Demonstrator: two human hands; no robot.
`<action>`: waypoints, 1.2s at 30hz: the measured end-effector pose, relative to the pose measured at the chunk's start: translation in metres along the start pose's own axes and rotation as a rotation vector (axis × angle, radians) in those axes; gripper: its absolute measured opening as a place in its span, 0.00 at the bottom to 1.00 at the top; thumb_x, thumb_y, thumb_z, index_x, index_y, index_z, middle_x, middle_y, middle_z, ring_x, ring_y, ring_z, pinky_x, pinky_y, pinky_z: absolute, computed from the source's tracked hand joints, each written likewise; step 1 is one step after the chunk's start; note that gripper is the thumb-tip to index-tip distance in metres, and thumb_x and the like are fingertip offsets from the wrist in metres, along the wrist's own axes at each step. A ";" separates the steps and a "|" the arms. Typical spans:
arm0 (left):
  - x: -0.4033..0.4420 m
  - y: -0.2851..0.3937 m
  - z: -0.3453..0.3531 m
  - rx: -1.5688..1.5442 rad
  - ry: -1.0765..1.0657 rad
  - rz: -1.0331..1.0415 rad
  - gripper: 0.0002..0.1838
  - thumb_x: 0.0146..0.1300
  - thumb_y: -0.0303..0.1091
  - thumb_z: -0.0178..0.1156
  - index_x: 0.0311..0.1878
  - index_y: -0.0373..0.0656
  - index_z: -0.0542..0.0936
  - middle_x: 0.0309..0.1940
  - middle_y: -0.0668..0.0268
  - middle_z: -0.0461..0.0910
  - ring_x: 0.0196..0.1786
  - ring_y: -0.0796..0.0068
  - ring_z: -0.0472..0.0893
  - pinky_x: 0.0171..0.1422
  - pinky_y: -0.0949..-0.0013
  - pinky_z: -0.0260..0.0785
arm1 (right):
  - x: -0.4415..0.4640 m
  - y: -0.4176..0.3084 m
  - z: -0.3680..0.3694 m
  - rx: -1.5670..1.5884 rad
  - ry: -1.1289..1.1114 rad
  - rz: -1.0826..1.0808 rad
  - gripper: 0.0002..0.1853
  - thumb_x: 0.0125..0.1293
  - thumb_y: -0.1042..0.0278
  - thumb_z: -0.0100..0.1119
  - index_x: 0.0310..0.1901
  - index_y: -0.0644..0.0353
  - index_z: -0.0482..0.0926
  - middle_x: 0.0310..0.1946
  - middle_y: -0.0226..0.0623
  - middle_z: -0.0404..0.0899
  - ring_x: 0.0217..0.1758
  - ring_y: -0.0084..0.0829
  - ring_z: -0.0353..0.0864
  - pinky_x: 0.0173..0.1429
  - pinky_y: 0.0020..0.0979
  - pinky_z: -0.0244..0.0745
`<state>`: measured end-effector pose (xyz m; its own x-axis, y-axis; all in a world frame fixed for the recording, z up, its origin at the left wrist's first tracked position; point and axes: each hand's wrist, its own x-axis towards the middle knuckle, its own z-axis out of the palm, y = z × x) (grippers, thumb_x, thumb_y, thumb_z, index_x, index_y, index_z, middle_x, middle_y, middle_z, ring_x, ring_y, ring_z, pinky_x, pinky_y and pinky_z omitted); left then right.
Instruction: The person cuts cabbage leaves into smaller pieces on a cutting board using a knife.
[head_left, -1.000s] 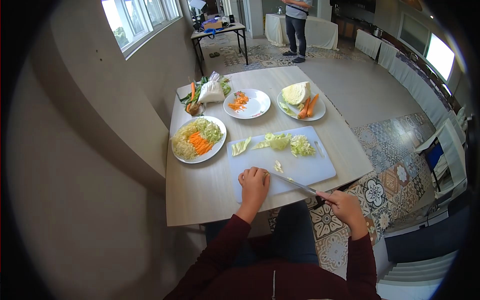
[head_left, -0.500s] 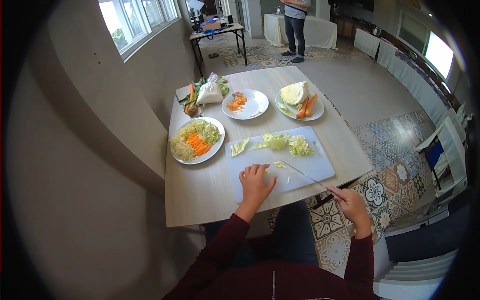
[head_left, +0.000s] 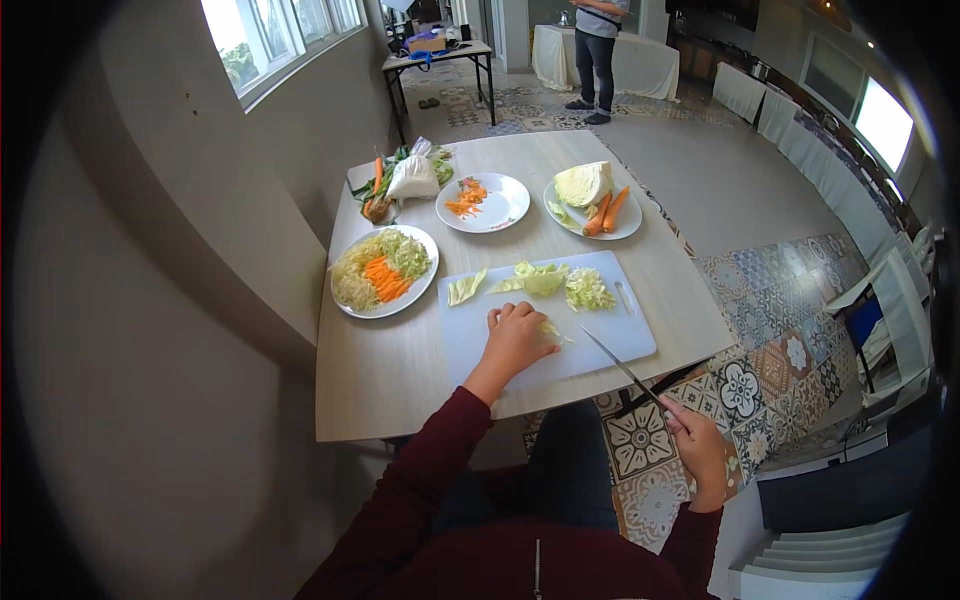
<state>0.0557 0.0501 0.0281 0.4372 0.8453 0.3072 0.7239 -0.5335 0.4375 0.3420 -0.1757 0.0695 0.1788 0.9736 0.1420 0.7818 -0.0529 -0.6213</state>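
Observation:
My right hand (head_left: 697, 447) grips a knife (head_left: 622, 366) by its handle, the blade pointing up and left over the right part of the white cutting board (head_left: 620, 345). On the board's near left part, my left hand (head_left: 520, 335) rests with curled fingers over cut cabbage shreds (head_left: 549, 328); some of them show beside its fingertips, the rest is hidden underneath. Along the far side of the board lie a cabbage leaf piece (head_left: 466, 288), larger cabbage leaves (head_left: 540, 280) and a heap of chopped cabbage (head_left: 590, 289).
A plate (head_left: 432, 275) of shredded vegetables stands left of the board. Behind are a plate (head_left: 505, 212) with carrot bits, a plate (head_left: 625, 233) with cabbage wedge (head_left: 583, 184) and carrots (head_left: 612, 212), and a plastic bag (head_left: 413, 178) beside greens. A person (head_left: 597, 60) stands farther back.
My left hand has shifted over the cut cabbage and covers more of it. The knife has moved away from the shreds, toward the right, its tip lower. The view has shifted slightly.

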 end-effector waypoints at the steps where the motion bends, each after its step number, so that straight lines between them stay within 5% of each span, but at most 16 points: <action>1: 0.004 -0.003 0.000 -0.005 -0.023 0.026 0.21 0.51 0.46 0.77 0.47 0.47 0.88 0.44 0.67 0.82 0.55 0.62 0.78 0.65 0.53 0.60 | -0.001 -0.002 -0.002 -0.004 -0.005 0.012 0.21 0.71 0.66 0.59 0.64 0.34 0.82 0.34 0.41 0.84 0.35 0.43 0.83 0.41 0.38 0.76; 8: 0.016 -0.005 0.007 -0.086 -0.095 0.159 0.10 0.57 0.35 0.72 0.42 0.47 0.88 0.38 0.66 0.86 0.48 0.63 0.82 0.59 0.58 0.64 | -0.003 -0.001 -0.005 -0.018 -0.011 0.007 0.21 0.71 0.67 0.59 0.63 0.35 0.83 0.32 0.41 0.83 0.34 0.43 0.82 0.40 0.39 0.75; 17: -0.005 -0.012 -0.010 -0.137 0.169 -0.002 0.12 0.64 0.37 0.69 0.50 0.49 0.87 0.46 0.66 0.87 0.54 0.62 0.81 0.64 0.54 0.64 | -0.004 -0.012 -0.011 -0.031 -0.026 0.009 0.21 0.69 0.67 0.60 0.62 0.35 0.84 0.32 0.40 0.83 0.34 0.43 0.82 0.40 0.39 0.76; 24: -0.061 -0.038 -0.021 -0.037 0.264 -0.116 0.15 0.57 0.35 0.72 0.49 0.49 0.86 0.50 0.67 0.83 0.58 0.61 0.77 0.63 0.54 0.63 | 0.017 -0.015 -0.022 -0.149 -0.094 -0.132 0.21 0.67 0.67 0.62 0.58 0.30 0.86 0.30 0.36 0.84 0.33 0.40 0.83 0.38 0.39 0.77; 27: -0.074 -0.039 -0.019 -0.035 0.285 -0.120 0.16 0.57 0.36 0.72 0.50 0.48 0.86 0.53 0.65 0.81 0.60 0.60 0.76 0.65 0.53 0.62 | 0.026 -0.023 -0.020 -0.248 -0.120 -0.162 0.21 0.64 0.70 0.63 0.58 0.37 0.86 0.33 0.38 0.85 0.36 0.41 0.84 0.41 0.38 0.79; 36: -0.083 -0.035 -0.016 0.012 0.295 -0.082 0.17 0.60 0.39 0.70 0.52 0.47 0.85 0.56 0.62 0.80 0.63 0.58 0.75 0.68 0.52 0.60 | 0.052 -0.013 0.000 -0.349 -0.071 -0.169 0.18 0.70 0.60 0.60 0.59 0.26 0.84 0.32 0.34 0.83 0.35 0.40 0.84 0.37 0.41 0.77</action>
<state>-0.0142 -0.0017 0.0013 0.2038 0.8391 0.5043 0.7577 -0.4615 0.4615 0.3413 -0.1242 0.0855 -0.0019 0.9873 0.1587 0.9550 0.0489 -0.2926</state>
